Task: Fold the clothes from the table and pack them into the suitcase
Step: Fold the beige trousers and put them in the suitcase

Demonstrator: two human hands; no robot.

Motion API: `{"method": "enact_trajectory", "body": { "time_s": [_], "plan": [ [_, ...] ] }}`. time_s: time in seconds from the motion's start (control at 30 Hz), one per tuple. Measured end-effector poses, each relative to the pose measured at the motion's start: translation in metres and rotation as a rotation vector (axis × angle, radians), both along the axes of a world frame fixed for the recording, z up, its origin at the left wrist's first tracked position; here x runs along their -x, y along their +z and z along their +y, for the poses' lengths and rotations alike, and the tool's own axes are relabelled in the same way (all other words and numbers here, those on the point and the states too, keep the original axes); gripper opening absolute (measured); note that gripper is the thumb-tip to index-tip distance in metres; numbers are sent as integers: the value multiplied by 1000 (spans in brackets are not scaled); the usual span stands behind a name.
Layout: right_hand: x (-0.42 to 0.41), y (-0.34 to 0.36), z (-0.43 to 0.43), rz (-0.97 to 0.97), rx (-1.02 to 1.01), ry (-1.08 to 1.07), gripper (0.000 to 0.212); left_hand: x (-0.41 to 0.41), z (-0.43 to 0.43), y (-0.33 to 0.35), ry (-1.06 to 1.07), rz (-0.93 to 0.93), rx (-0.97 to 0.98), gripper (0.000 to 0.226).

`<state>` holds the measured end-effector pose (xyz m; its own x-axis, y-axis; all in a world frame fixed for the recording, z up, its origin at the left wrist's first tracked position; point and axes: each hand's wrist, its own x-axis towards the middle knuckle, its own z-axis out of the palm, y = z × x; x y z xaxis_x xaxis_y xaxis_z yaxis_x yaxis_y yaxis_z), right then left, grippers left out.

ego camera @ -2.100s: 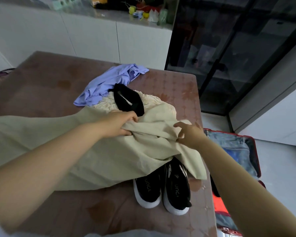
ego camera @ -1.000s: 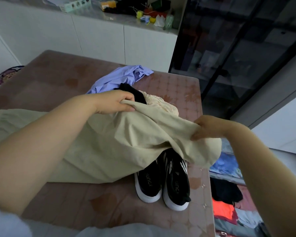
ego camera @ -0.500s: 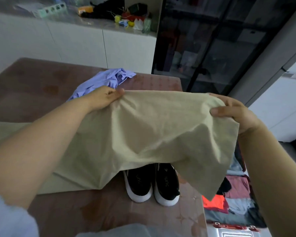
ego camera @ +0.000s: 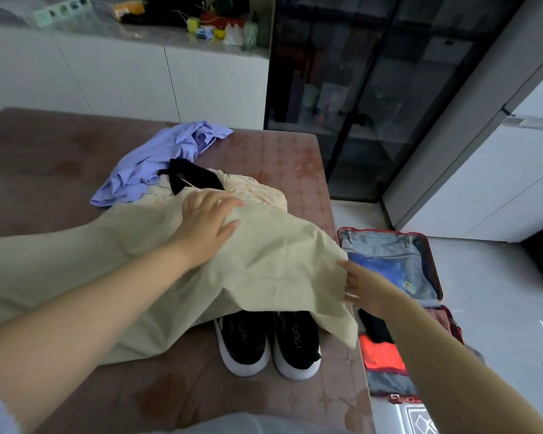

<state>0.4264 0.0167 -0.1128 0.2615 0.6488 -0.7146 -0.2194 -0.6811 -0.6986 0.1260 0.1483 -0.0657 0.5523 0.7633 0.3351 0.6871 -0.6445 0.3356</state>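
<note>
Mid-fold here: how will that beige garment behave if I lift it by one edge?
Likely floppy: the beige garment drapes over the black shoes, with a corner hanging free. Probably light, since it looks thin and wrinkles softly under the flat left hand. It may snag on the shoes when pulled.

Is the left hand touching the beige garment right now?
Touching. The head view shows the left hand lying flat, fingers straight, on top of the beige garment, with no gap.
</note>
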Motion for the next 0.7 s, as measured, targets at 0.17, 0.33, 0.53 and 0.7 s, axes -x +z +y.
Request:
{"method": "enact_trajectory", "body": {
  "time_s": [0.17,0.33,0.53,0.7],
  "plan": [
    [3,-23,-4,-151,18,212,87,32,-73,-27,-370,123,-176,57],
    [4,-3,25,-571,86,326,31,51,-73,-55,-196,489,-102,127],
    [-18,44,55,-270,-214,-48,21,52,-26,-25,150,406,192,87],
    [-23,46,70,-293,-222,-179,45,63,14,-8,358,52,316,36]
  ]
}}
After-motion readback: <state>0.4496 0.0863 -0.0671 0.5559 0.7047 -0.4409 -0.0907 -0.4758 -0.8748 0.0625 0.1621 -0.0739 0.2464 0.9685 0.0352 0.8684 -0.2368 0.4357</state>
